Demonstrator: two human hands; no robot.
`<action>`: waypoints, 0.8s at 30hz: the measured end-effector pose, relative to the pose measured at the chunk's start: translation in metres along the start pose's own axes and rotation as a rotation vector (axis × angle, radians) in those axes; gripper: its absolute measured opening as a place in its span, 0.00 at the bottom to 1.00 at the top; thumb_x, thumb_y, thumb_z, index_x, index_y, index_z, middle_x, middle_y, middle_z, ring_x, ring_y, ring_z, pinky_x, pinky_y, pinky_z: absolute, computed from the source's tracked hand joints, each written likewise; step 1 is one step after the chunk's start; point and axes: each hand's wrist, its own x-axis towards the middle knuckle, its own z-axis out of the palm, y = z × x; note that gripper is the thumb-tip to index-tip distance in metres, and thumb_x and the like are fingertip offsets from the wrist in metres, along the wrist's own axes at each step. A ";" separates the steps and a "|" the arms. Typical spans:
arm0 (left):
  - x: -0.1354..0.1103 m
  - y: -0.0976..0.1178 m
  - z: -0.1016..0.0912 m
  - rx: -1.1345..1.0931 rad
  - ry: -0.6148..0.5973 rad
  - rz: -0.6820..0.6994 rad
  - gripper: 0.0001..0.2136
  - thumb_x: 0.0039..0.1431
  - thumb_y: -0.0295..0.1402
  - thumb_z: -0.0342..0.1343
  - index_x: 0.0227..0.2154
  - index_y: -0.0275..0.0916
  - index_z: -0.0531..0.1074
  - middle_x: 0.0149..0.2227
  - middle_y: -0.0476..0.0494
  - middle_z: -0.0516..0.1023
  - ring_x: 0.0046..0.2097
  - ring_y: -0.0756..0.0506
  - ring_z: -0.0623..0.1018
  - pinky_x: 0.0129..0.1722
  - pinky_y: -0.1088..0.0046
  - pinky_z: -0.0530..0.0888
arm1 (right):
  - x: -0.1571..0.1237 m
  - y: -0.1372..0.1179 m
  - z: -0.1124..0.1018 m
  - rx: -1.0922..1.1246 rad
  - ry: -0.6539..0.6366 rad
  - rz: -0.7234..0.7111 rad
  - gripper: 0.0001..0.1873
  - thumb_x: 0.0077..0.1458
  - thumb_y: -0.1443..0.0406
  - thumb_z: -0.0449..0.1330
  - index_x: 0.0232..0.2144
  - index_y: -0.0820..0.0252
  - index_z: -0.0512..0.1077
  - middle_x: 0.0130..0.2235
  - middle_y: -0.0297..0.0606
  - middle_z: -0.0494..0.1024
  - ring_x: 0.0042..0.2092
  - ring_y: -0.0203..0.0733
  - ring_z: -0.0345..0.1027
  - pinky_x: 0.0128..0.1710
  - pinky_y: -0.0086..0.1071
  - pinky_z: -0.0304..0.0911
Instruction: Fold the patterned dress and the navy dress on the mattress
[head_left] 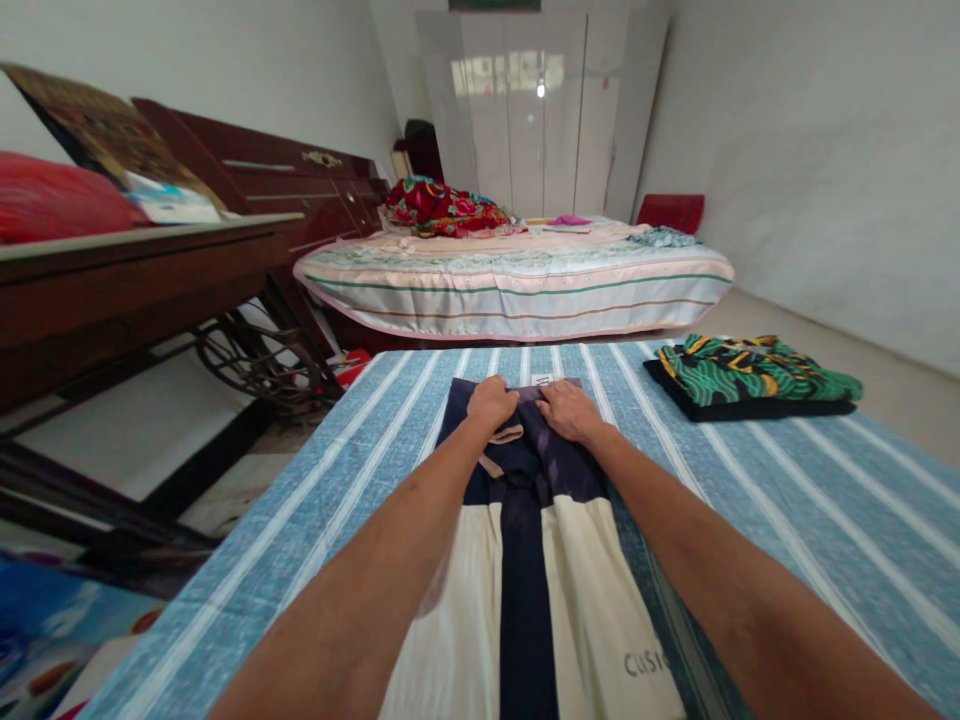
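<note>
A navy and cream garment (523, 560) lies lengthwise on the blue striped bed cover, with dark lettering on its lower right part. Its navy upper end has tan trim and narrows into folds. My left hand (491, 402) is closed on the cloth near the far edge, knuckles up. Across from it, my right hand (570, 410) rests on the navy cloth with its fingers apart, pointing inward. A small white label (541, 380) shows between the hands at the top edge. The undersides of both hands are hidden.
A folded green, black and yellow patterned garment (757, 370) lies on a black one at the right of the striped bed cover (337, 450). Beyond stands another bed (517, 290) with a red floral blanket (442, 207). At left is a wooden sewing table (150, 265) with a wheel below.
</note>
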 end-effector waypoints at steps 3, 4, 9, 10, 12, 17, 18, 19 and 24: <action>-0.013 -0.007 -0.008 -0.079 0.004 -0.022 0.18 0.48 0.38 0.58 0.42 0.35 0.72 0.44 0.35 0.77 0.47 0.40 0.75 0.42 0.71 0.69 | 0.002 0.001 0.000 0.016 -0.015 0.003 0.19 0.62 0.58 0.44 0.45 0.63 0.68 0.48 0.47 0.71 0.52 0.45 0.59 0.51 0.37 0.51; -0.018 -0.010 -0.011 -0.111 0.006 -0.038 0.20 0.46 0.37 0.59 0.43 0.34 0.72 0.43 0.36 0.77 0.46 0.40 0.76 0.41 0.72 0.70 | 0.002 0.001 -0.001 0.023 -0.021 0.004 0.19 0.62 0.58 0.44 0.45 0.63 0.68 0.47 0.46 0.71 0.52 0.45 0.59 0.51 0.37 0.51; -0.052 -0.017 -0.021 -0.317 0.044 -0.145 0.25 0.46 0.37 0.61 0.48 0.32 0.68 0.43 0.38 0.77 0.42 0.44 0.77 0.37 0.76 0.70 | -0.011 -0.007 -0.013 0.038 -0.014 0.015 0.22 0.63 0.54 0.42 0.48 0.62 0.66 0.51 0.47 0.68 0.54 0.46 0.56 0.52 0.39 0.50; -0.058 -0.017 -0.024 -0.357 0.055 -0.167 0.25 0.46 0.36 0.61 0.48 0.32 0.67 0.42 0.39 0.78 0.41 0.45 0.77 0.37 0.76 0.71 | -0.016 -0.010 -0.016 0.041 -0.009 0.006 0.23 0.63 0.54 0.41 0.49 0.62 0.65 0.52 0.47 0.67 0.55 0.46 0.55 0.53 0.39 0.50; -0.072 -0.018 -0.030 -0.422 0.080 -0.212 0.23 0.47 0.34 0.60 0.48 0.33 0.67 0.43 0.40 0.77 0.42 0.46 0.77 0.37 0.76 0.71 | -0.027 -0.016 -0.021 0.045 -0.012 -0.019 0.24 0.63 0.53 0.40 0.51 0.62 0.63 0.55 0.46 0.65 0.57 0.44 0.53 0.54 0.38 0.49; -0.123 -0.015 -0.048 -0.555 0.064 -0.299 0.15 0.49 0.29 0.58 0.41 0.37 0.69 0.42 0.41 0.77 0.45 0.44 0.76 0.37 0.74 0.72 | -0.046 -0.026 -0.022 0.056 -0.063 -0.026 0.25 0.64 0.53 0.40 0.51 0.61 0.64 0.55 0.44 0.66 0.58 0.43 0.55 0.54 0.36 0.50; -0.136 -0.012 -0.050 -0.596 0.016 -0.314 0.11 0.49 0.29 0.57 0.38 0.37 0.70 0.38 0.42 0.78 0.42 0.44 0.78 0.34 0.74 0.72 | -0.047 -0.027 -0.021 0.058 -0.068 -0.021 0.24 0.64 0.54 0.40 0.51 0.61 0.65 0.55 0.44 0.67 0.57 0.43 0.55 0.54 0.36 0.51; -0.149 -0.008 -0.050 -0.641 -0.051 -0.332 0.07 0.51 0.29 0.56 0.35 0.36 0.71 0.33 0.42 0.79 0.37 0.44 0.79 0.31 0.74 0.72 | -0.048 -0.027 -0.020 0.059 -0.069 -0.017 0.24 0.64 0.54 0.40 0.51 0.61 0.65 0.54 0.44 0.67 0.57 0.43 0.56 0.54 0.35 0.50; -0.189 0.016 -0.034 -0.853 -0.411 -0.452 0.05 0.50 0.28 0.56 0.22 0.34 0.69 0.22 0.44 0.76 0.23 0.47 0.77 0.21 0.75 0.70 | -0.045 -0.027 -0.016 0.067 -0.050 -0.018 0.24 0.64 0.55 0.39 0.49 0.62 0.67 0.51 0.44 0.70 0.56 0.43 0.57 0.55 0.37 0.49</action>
